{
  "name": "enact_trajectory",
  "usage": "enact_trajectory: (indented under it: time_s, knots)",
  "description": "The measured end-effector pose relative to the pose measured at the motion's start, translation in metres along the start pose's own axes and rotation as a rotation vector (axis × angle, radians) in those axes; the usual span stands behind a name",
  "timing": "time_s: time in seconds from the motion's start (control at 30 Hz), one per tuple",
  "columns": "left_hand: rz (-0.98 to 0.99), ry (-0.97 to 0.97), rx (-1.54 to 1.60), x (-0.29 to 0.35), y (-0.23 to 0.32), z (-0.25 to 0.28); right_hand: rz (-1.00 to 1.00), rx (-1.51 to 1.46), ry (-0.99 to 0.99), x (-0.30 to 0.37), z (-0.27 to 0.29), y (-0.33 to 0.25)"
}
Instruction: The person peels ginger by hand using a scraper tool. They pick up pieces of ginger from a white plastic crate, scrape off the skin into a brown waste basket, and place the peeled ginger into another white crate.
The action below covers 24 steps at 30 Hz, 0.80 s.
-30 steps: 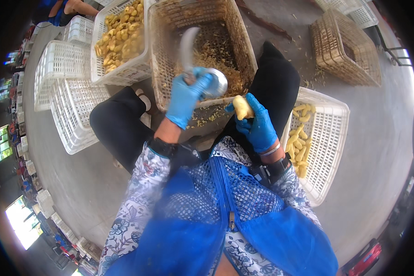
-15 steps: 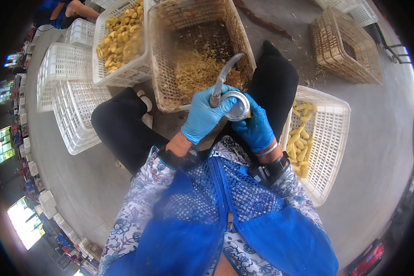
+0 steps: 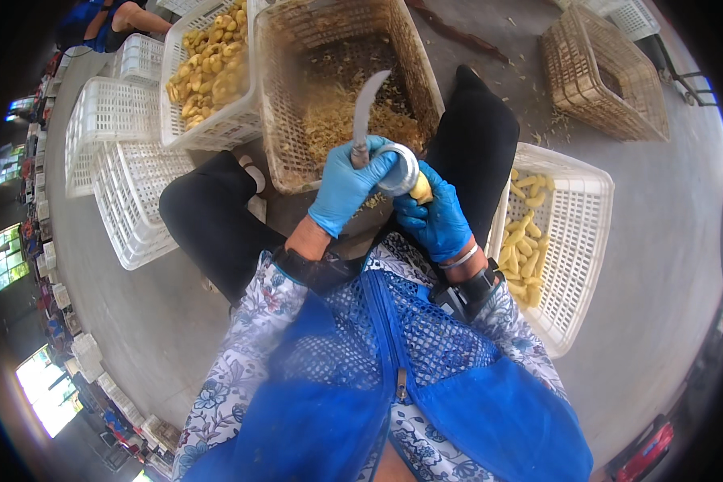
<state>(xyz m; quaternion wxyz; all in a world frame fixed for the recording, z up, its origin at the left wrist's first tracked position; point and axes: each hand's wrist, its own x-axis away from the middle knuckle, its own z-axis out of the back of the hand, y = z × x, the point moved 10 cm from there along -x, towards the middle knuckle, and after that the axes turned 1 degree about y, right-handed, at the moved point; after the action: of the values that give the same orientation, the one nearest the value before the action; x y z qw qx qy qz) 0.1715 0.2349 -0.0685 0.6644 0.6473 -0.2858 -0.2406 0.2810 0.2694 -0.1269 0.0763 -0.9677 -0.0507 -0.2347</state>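
Left hand (image 3: 339,193) first, in the head view: blue glove, fingers wrapped round the handle of a curved knife (image 3: 365,104), blade pointing up and away from the body; the same hand also has a shiny metal ring (image 3: 402,173) at its fingertips, on the side facing the other hand; right hand (image 3: 444,221), also blue-gloved, is curled around a stubby yellow piece (image 3: 422,189), looks like some kind of root, and its top end pokes out right next to the ring; can't really tell if the two touch.

So that piece sits between the two hands, kind of over the gap between the knees, a bit nearer the right leg (image 3: 478,128); just beyond the hands there's a big grimy crate (image 3: 285,153) with a heap of pale shavings (image 3: 345,124) on its bottom; up left of that, right beside it, a white crate (image 3: 217,132) piled with yellow-brown chunks (image 3: 209,60); by the right knee there's another white crate (image 3: 580,233), tilted-looking thanks to the fisheye, with smoother pale-yellow pieces (image 3: 524,249) bunched along its left side; more white crates (image 3: 140,193) stand off to the left, a brown-stained one (image 3: 594,96) is well apart at upper right, and part of another person (image 3: 136,18) shows at top left.
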Motion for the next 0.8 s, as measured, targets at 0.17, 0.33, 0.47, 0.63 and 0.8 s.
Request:
enact_trajectory:
  time_s: [0.17, 0.33, 0.47, 0.63, 0.8]
  knots:
    - [0.086, 0.303, -0.081, -0.011, -0.028, 0.073, -0.035, 0.025, -0.079, 0.005, -0.019, 0.002]
    - [0.049, 0.048, -0.082, 0.0, 0.007, 0.008, 0.126, 0.118, 0.106, 0.002, -0.002, -0.011]
    - [0.248, 0.314, 0.193, -0.01, -0.033, 0.056, 0.203, 0.548, 0.147, 0.006, -0.003, -0.021]
    - [0.299, 0.187, 0.165, 0.01, -0.019, 0.011, 0.24, 0.361, 0.084, -0.006, -0.014, -0.011]
    - [0.256, 0.315, 0.17, 0.011, -0.026, 0.012, 0.263, 0.781, 0.228, -0.008, 0.001, -0.015]
